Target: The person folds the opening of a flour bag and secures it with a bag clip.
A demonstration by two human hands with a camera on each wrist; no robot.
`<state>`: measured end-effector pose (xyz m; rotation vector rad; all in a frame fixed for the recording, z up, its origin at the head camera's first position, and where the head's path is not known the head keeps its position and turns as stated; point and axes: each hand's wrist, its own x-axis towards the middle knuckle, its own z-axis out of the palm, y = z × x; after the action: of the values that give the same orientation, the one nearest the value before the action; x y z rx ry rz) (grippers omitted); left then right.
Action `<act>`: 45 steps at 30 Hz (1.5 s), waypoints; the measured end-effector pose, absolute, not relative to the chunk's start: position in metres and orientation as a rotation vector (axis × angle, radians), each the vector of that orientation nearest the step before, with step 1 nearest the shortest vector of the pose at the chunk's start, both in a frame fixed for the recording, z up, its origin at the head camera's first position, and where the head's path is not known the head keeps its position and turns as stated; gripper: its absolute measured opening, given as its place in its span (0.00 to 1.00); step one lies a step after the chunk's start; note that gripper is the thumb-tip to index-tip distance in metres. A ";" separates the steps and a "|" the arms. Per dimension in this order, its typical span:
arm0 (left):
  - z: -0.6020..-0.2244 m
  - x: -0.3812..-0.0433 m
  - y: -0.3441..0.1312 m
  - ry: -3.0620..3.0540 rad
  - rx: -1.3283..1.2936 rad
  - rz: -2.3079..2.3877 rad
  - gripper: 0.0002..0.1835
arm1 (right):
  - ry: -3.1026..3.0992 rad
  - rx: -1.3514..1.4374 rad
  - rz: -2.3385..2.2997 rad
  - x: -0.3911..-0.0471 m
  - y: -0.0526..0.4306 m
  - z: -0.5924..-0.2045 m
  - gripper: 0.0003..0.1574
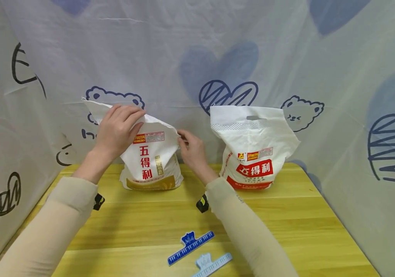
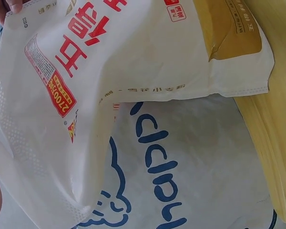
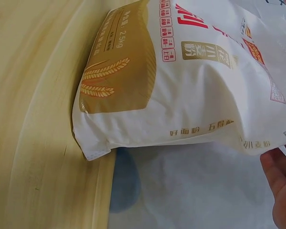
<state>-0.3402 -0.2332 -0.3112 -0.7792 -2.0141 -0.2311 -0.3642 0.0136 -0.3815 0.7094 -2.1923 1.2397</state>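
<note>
You're working at the gold-panelled flour bag (image 1: 153,156), which is standing near the far edge of the counter (image 1: 138,219), toward its far left corner. Your right hand (image 1: 193,151) is pinching the bag's right upper edge between thumb and fingers, closed down to the thin material. Your left hand (image 1: 121,125) is lying over the top edge with its fingers bent and partly spread; whether it is gripping the material, I can't tell.

Expect 2 different feels from this bag. The lower part is bulging around its contents and bearing on the counter, and the gold panel (image 3: 119,71) is showing "2.5kg", so it's probably going to feel heavy and slow to shift. The upper part is creasing and folding like soft, slack sheeting: light, easily bent, likely a little slippery under bare fingertips. It isn't looking fragile, though hard tugging on 1 corner could be tipping the bag or straining its edge.

For shaping the top, you're best taking hold at its 2 upper corners, keeping the pull even. For moving the whole weight, you'd be safer cupping the full lower sides. Toward the far right corner, another flour bag (image 1: 253,154) is standing apart.
</note>
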 end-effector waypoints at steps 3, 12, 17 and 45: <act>-0.313 -0.340 -0.234 -1.989 -0.788 -0.246 0.15 | -2.208 0.703 1.231 -0.363 0.013 -0.382 0.15; -0.316 -0.338 -0.235 -1.935 -0.801 -0.294 0.09 | -2.192 0.683 1.222 -0.361 0.012 -0.386 0.13; -0.316 -0.336 -0.239 -1.926 -0.809 -0.289 0.07 | -2.173 0.713 1.207 -0.361 0.012 -0.388 0.12; -0.324 -0.331 -0.262 -2.193 -0.676 -0.109 0.08 | -2.404 0.780 0.955 -0.357 0.009 -0.392 0.13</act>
<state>-0.3310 -0.2616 -0.3238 -0.6755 -2.1927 -0.1088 -0.3568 0.0090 -0.3916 0.7796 -2.4042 0.9545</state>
